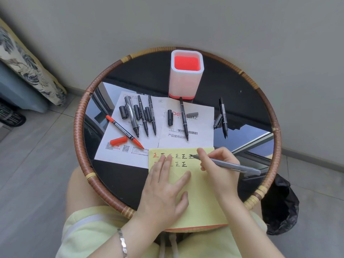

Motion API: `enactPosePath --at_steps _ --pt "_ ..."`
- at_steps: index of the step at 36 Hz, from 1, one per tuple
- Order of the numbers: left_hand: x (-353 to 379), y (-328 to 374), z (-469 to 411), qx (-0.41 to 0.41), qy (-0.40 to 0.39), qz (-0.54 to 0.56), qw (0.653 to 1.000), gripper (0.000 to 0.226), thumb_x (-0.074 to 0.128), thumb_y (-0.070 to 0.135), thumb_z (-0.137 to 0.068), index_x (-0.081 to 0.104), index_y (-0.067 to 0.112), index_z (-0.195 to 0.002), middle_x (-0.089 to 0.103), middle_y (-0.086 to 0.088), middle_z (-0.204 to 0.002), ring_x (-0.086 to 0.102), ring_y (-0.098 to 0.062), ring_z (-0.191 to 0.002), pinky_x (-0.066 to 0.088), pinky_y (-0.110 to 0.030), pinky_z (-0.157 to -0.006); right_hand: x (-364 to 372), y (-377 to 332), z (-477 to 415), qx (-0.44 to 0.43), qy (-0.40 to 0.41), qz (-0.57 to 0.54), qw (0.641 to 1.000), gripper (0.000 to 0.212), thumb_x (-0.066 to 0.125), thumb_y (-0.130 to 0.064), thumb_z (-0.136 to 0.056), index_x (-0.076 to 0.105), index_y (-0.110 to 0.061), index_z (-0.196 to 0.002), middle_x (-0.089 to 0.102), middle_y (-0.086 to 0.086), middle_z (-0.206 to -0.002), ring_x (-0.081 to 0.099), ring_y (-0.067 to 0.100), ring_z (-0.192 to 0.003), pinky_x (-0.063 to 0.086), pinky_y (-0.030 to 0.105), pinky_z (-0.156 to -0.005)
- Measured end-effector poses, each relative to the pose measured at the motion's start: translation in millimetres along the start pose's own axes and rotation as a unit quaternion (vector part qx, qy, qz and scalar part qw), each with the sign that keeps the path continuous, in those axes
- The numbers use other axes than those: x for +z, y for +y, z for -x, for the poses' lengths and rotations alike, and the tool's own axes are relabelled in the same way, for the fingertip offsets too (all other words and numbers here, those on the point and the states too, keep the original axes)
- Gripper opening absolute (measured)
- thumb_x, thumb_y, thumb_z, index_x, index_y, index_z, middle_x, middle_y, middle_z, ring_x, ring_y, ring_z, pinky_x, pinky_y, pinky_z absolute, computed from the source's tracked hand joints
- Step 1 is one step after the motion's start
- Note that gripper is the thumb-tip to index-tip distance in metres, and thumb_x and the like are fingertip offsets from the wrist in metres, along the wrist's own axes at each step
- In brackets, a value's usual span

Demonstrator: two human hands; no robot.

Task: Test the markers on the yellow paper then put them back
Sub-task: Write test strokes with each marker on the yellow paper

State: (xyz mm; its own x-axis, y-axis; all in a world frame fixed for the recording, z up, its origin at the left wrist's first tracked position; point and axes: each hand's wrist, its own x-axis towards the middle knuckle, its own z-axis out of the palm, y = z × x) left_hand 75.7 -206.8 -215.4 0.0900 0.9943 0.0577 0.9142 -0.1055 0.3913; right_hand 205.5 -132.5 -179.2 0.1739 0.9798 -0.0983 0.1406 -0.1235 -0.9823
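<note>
A yellow paper pad [201, 200] lies at the near edge of the round table, with two rows of written characters along its top. My left hand [165, 190] rests flat on the pad, fingers spread. My right hand [217, 164] grips a grey marker [230, 165], its tip touching the paper at the end of the top row. An orange marker [123, 131] and its cap [118, 140] lie on white sheets [197, 140]. Several uncapped black markers [143, 116] and loose caps lie beside them. A white holder with a red inside [186, 75] stands at the back.
The round table has a dark glass top [232, 81] and a woven rattan rim [80, 125]. One black marker [223, 117] with a cap lies on bare glass at right. A black bag [281, 207] sits on the floor at right, a patterned cushion [28, 66] at left.
</note>
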Motion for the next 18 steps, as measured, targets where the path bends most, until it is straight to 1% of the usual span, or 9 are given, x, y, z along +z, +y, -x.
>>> enactPosePath --at_steps 2,4,5,6,8,10,13,18 --pt "0.5 -0.5 0.1 0.000 -0.002 -0.001 1.000 0.043 0.046 0.041 -0.075 0.059 0.033 -0.115 0.049 -0.023 -0.134 0.033 -0.033 -0.129 0.023 -0.040 -0.106 4.0 8.1 -0.1 -0.004 0.032 0.008 0.999 0.035 0.068 -0.009 -0.079 0.044 -0.008 -0.054 0.052 0.022 -0.053 0.050 0.014 -0.047 0.040 0.015 -0.048" --pt "0.4 -0.4 -0.1 0.001 -0.001 -0.002 1.000 0.043 0.046 0.041 -0.075 0.061 0.032 -0.114 0.050 -0.024 -0.133 0.033 -0.033 -0.129 0.023 -0.040 -0.106 6.3 15.7 0.5 -0.017 0.053 0.017 0.998 0.037 0.063 -0.004 -0.081 0.040 -0.009 -0.052 0.049 0.030 -0.054 0.045 0.021 -0.051 0.038 0.021 -0.050" --pt "0.2 -0.3 -0.3 0.002 0.000 -0.002 1.000 0.043 0.046 0.041 -0.074 0.062 0.032 -0.113 0.050 -0.024 -0.133 0.033 -0.033 -0.128 0.023 -0.040 -0.106 6.9 19.1 1.1 -0.030 0.057 0.027 0.998 0.038 0.062 -0.002 -0.080 0.039 -0.009 -0.051 0.047 0.027 -0.052 0.043 0.020 -0.050 0.037 0.022 -0.051" --pt "-0.1 -0.1 -0.5 0.002 0.001 -0.001 1.000 0.043 0.046 0.041 -0.074 0.062 0.032 -0.113 0.050 -0.024 -0.133 0.033 -0.033 -0.128 0.023 -0.040 -0.106 7.1 22.2 1.6 -0.044 0.060 0.040 0.996 0.039 0.061 0.000 -0.080 0.038 -0.009 -0.050 0.045 0.020 -0.048 0.042 0.016 -0.048 0.036 0.020 -0.050" --pt "-0.3 -0.1 -0.6 0.002 0.004 0.000 1.000 0.043 0.047 0.041 -0.074 0.061 0.032 -0.113 0.050 -0.024 -0.133 0.033 -0.033 -0.128 0.023 -0.040 -0.106 6.3 26.1 2.3 -0.062 0.066 0.055 0.994 0.039 0.060 0.003 -0.078 0.037 -0.009 -0.049 0.040 0.000 -0.043 0.037 0.007 -0.045 0.032 0.015 -0.047" --pt "0.0 -0.1 -0.4 0.002 0.007 0.004 1.000 0.042 0.047 0.040 -0.074 0.061 0.032 -0.113 0.050 -0.024 -0.133 0.033 -0.034 -0.128 0.023 -0.040 -0.106 5.7 27.6 2.9 -0.070 0.077 0.047 0.994 0.036 0.059 0.000 -0.076 0.036 -0.008 -0.049 0.039 -0.004 -0.043 0.035 0.006 -0.044 0.030 0.011 -0.046" --pt "0.9 0.0 -0.2 0.002 0.012 0.007 1.000 0.042 0.048 0.040 -0.074 0.061 0.032 -0.113 0.050 -0.024 -0.133 0.034 -0.034 -0.128 0.023 -0.040 -0.107 6.5 28.6 3.3 -0.077 0.075 0.035 0.994 0.030 0.054 -0.010 -0.070 0.034 -0.012 -0.048 0.039 -0.005 -0.043 0.034 0.006 -0.043 0.029 0.010 -0.045" --pt "1.5 -0.1 -0.3 0.004 0.019 0.009 1.000 0.042 0.048 0.040 -0.074 0.055 0.033 -0.115 0.049 -0.024 -0.133 0.034 -0.034 -0.129 0.023 -0.040 -0.107 7.7 31.2 3.3 -0.093 0.046 0.055 0.993 0.033 0.056 -0.013 -0.070 0.034 -0.019 -0.047 0.042 -0.008 -0.042 0.035 0.006 -0.042 0.028 0.011 -0.045"
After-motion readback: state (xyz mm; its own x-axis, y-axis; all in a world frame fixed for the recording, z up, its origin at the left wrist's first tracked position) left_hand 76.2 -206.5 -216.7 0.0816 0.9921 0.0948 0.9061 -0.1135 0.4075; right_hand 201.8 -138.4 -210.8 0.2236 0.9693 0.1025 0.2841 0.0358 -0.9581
